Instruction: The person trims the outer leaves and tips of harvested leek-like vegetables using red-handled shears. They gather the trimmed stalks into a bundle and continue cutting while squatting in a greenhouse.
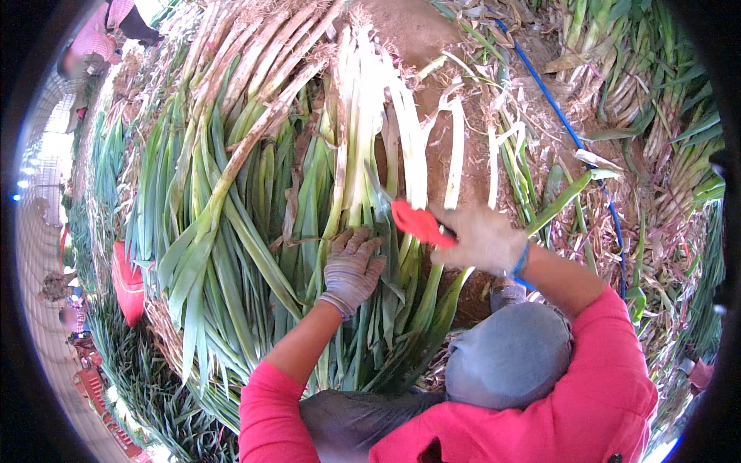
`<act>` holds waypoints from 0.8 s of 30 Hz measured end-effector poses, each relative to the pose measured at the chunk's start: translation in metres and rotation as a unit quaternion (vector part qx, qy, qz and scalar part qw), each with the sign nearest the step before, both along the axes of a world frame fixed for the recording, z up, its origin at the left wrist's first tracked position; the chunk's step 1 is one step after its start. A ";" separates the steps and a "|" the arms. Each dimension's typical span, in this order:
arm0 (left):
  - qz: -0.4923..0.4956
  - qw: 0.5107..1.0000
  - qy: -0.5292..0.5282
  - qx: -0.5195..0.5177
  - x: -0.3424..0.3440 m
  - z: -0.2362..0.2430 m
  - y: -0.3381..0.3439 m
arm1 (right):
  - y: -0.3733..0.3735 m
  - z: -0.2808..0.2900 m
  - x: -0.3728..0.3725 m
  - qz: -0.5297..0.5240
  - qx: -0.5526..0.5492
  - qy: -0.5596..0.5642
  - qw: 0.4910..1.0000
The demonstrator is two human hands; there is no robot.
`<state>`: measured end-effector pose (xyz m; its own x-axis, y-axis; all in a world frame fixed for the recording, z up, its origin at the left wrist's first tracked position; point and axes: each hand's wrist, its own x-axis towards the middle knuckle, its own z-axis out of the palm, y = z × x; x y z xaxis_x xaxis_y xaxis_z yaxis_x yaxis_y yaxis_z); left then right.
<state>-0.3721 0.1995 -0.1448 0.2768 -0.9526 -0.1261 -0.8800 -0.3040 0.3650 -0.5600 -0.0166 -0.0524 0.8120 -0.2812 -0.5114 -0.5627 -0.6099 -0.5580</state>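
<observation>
My left hand (353, 272), in a pale knitted glove, lies with its fingers stretched out on the green leaves of a pile of long leek-like onions (231, 201). My right hand (482, 239), gloved and blurred by motion, is closed round a red-handled tool (417, 223). The tool's working end is too smeared and glare-washed to make out. It points up and left, over the stalks just right of my left hand. The white stalks (363, 116) stretch away from me, with their roots at the far end.
A blue cord (556, 108) runs down the right side over loose husks and soil. More onions (629, 69) are heaped at the far right. To the left lie a red bag (127, 285) and further green leaves (147, 370). People (96, 38) are at the far left.
</observation>
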 end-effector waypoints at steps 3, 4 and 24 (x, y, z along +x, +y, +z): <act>-0.008 0.999 -0.037 0.026 -0.008 -0.005 -0.003 | 0.018 -0.012 -0.019 0.021 -0.024 -0.024 0.999; -0.013 0.998 -0.040 0.038 -0.010 -0.006 -0.002 | 0.015 -0.013 -0.018 0.006 -0.026 -0.015 1.000; 0.051 0.994 -0.009 -0.100 0.012 0.028 0.026 | -0.099 -0.061 0.086 -0.096 -0.131 -0.178 0.971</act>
<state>-0.3598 0.2252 -0.1171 0.3730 -0.9253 0.0690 -0.8552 -0.3140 0.4124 -0.4736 -0.1158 -0.1135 0.8438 -0.5275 -0.0987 -0.4803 -0.6604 -0.5772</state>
